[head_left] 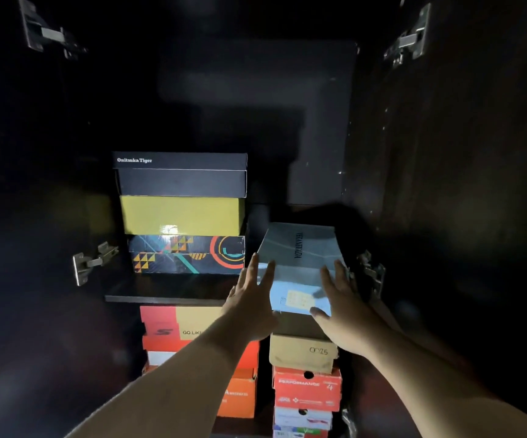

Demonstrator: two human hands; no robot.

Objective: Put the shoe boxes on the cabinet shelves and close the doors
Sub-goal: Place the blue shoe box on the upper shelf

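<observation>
Head view, looking into a dark cabinet with both doors open. Pale grey box (300,267) half on the upper shelf (167,294), on the right side, near end sticking out past the shelf edge. Left hand (251,298) spread flat against the box's left front corner, fingers straight and apart. Right hand (339,303) spread flat too, pressed on the right front corner, thumb under the near edge. No pinching, just pushing with open palms.

Could go wrong from here: box tipping forward and falling if let go now, because so much of it hangs off the shelf. Could also bump the metal hinge (371,275) right beside the right hand and get stuck or turn crooked. Pushing harder on one side would swing it into the stack on the left. Too dark at the back to tell how much room is left.

Counting: three boxes stacked on the left of the upper shelf, a black box (180,175) on top, a yellow box (181,214) in the middle, a patterned box (187,254) at the bottom. One grey box going in. Two stacks of boxes below, some hidden by the arms, so no sure count. Four hinges showing. Two hands.
</observation>
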